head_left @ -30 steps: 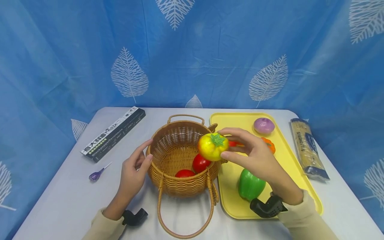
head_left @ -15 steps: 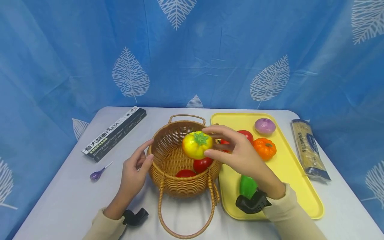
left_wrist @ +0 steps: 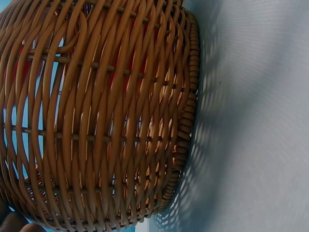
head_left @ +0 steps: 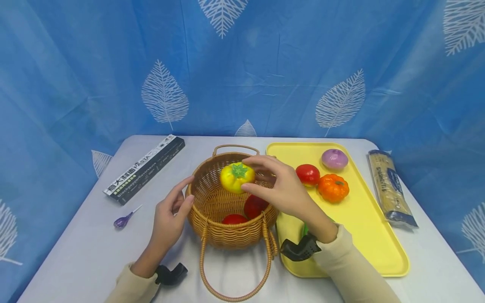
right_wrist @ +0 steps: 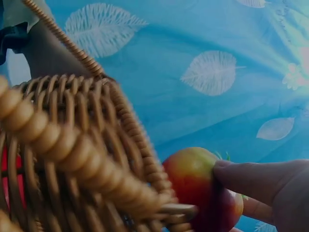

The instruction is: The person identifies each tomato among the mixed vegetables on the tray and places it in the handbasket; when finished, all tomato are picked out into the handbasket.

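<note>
Pinching a shiny yellow tomato-shaped piece with a green leafy top and a reddish underside, the right hand holds it above the opening of a round brown wicker basket, fingers clamped on its sides. The left hand touches the basket's left rim, thumb and forefinger apart. Inside the basket lie two glossy red rounded pieces. Just right of it, a rectangular yellow plastic tray carries a purple onion-shaped piece, a red rounded tomato-like piece and an orange pumpkin-shaped piece. A clear spaghetti packet lies beside the tray. Left on the white worktop lies a long black-and-white pasta box.
</note>
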Demonstrator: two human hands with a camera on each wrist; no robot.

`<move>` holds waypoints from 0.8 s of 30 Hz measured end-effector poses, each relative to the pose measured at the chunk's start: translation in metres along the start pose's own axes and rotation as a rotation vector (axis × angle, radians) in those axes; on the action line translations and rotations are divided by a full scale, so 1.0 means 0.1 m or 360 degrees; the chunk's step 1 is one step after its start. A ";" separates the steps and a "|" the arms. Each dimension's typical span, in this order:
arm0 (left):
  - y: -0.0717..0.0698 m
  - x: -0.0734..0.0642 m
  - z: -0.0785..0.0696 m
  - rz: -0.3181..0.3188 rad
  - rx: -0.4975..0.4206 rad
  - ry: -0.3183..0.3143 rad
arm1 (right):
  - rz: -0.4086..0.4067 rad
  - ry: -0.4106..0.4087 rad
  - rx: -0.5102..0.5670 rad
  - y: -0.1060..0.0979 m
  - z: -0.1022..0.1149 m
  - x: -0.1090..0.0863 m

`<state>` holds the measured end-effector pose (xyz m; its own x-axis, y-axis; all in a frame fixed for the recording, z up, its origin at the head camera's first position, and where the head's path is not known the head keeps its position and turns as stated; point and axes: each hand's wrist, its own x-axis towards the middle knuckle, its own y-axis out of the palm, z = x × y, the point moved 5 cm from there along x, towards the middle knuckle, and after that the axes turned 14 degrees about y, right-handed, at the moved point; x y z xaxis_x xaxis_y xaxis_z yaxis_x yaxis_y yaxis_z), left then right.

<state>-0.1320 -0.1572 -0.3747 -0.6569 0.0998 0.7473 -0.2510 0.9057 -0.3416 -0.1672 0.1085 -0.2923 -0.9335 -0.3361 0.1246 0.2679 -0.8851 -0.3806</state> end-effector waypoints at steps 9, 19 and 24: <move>0.00 0.00 0.01 -0.0011 -0.0022 0.0009 | 0.0035 0.0144 -0.0036 0.06 -0.14 0.09; -0.01 0.01 -0.02 -0.0007 -0.0016 -0.0013 | 0.0027 0.0112 0.0069 -0.14 -0.13 0.07; 0.00 0.00 0.00 0.0002 -0.0006 -0.0019 | -0.0102 0.0101 0.0094 -0.46 -0.14 0.02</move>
<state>-0.1323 -0.1572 -0.3747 -0.6658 0.0960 0.7400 -0.2475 0.9071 -0.3404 -0.1851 0.1528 -0.2873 -0.9618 -0.2591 0.0882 0.2192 -0.9222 -0.3187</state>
